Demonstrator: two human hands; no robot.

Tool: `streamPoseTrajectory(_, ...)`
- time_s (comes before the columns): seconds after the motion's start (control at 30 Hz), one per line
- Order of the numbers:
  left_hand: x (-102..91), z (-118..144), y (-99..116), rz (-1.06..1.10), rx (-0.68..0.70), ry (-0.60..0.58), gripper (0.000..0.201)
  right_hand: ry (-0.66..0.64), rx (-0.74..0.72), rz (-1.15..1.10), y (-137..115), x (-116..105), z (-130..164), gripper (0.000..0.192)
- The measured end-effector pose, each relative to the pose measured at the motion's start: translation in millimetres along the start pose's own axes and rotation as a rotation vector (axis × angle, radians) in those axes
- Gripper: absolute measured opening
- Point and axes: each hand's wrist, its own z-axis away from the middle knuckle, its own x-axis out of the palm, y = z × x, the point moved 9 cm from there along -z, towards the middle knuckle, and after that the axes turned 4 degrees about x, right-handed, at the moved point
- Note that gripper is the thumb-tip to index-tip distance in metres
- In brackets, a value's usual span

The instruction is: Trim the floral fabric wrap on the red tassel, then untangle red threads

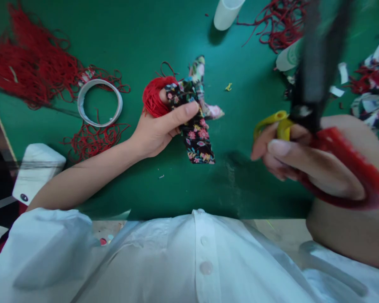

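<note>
My left hand [159, 130] is closed around a small rag doll [200, 139], thumb on top. The doll has red yarn hair [153, 94], a black floral cloth body and two pale floral limbs that stick out beyond my thumb. To the right, my right hand [290, 153] is closed on large scissors [374, 181] with a red handle. Their dark blades point up and away, blurred and close to the camera. A yellow curved piece [283, 128] sits at the fingers of my right hand; what it is I cannot tell. The scissors are apart from the doll.
A tape roll [100, 103] lies left among red yarn [41, 59]. A white box-like object [39, 168] is at the left edge. A white cylinder [227, 14] stands at the back, with another cylinder [286, 57], more yarn and cloth scraps [371, 103] at the right.
</note>
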Motion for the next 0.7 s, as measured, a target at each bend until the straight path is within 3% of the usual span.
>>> streamPoseTrajectory(0.07,2.3,0.6,-1.9,-0.144,0.006,-0.088,0.032,0.172,-0.027,-0.102,1.9,-2.5,-2.4,0.045)
streamPoseTrajectory(0.3,10.7,-1.5,5.5,-0.538,0.092,-0.289,0.037,-0.037,0.070,-0.471,18.8,46.9,-21.6,0.036)
streamPoseTrajectory(0.43,21.5,-3.0,13.3,-0.590,0.150,-0.353,0.040,0.004,0.119,-0.630,19.6,49.7,-24.5,0.046)
streamPoseTrajectory(0.7,21.5,0.0,9.6,-0.611,0.163,-0.390,0.039,-0.037,0.084,-0.662,14.0,50.6,-23.6,0.049)
